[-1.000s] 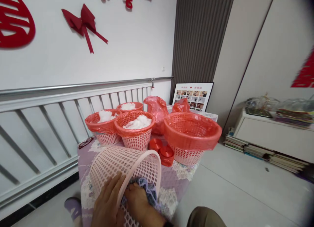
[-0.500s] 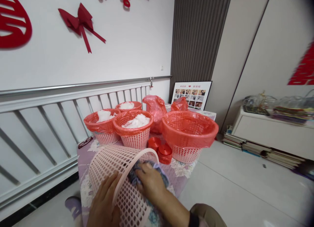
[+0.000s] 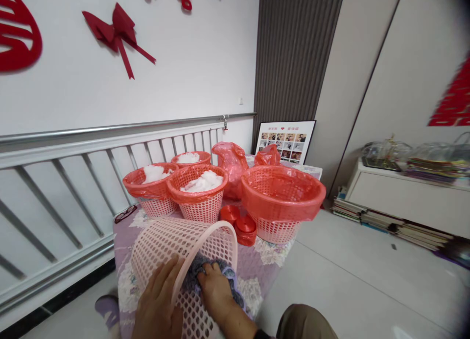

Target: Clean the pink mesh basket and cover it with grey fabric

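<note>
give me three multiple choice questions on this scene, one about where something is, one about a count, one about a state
1. Where is the right hand?
A. inside the mouth of the pink basket, pressing a grey-blue cloth
B. on the glasses
C. on the photo frame

2. How many baskets lined with red bags hold white stuff?
A. one
B. three
C. five

3. How does the pink basket lie?
A. upright on its base
B. tipped on its side, mouth toward the person
C. stacked inside another basket

Answers:
1. A: the fingers sit on the cloth just inside the rim, while the left hand rests on the basket's outer wall.
2. B: three lined baskets near the railing show white filling; the large lined basket looks empty.
3. B: its open rim faces the camera and its mesh wall lies on the table.
</note>
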A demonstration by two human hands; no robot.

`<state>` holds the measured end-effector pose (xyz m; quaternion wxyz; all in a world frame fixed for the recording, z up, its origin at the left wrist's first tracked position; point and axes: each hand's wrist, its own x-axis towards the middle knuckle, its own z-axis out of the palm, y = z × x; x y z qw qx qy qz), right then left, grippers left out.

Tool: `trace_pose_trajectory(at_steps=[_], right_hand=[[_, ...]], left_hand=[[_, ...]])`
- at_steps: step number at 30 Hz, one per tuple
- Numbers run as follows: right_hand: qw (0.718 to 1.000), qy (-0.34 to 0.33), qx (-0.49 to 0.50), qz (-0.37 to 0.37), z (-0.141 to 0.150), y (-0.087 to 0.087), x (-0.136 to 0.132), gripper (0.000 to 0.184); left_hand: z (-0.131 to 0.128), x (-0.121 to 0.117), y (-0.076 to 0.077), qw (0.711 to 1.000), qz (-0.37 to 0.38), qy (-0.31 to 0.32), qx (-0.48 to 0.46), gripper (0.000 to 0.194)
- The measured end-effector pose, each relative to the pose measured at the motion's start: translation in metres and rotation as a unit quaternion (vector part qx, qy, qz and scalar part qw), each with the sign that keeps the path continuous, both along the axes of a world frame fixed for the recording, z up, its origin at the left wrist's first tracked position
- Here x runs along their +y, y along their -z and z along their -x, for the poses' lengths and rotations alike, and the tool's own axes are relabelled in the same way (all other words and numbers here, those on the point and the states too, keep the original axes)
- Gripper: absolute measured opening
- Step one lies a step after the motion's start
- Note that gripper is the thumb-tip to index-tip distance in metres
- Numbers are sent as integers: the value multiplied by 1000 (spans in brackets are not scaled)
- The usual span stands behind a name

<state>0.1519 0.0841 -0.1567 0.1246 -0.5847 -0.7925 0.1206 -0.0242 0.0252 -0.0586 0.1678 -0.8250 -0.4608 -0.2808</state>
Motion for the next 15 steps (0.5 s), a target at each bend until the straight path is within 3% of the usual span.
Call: trace_pose_trajectory(at_steps=[3,8,11,15], right_hand=[[999,-23,22,15,15,10,-16,20],[994,-79,49,51,28,18,-43,30],[990,-104,89,25,24,0,-48,24],[982,-109,132,-81,21,-48,-21,29]], left_hand=[[-1,0,-2,1000,-13,4,-9,73],[1,-2,4,1000,-7,-19,-3,76],[4,-2,8,1000,6,-18,-1,80],[7,-2,9,1000,11,-2,-20,76]])
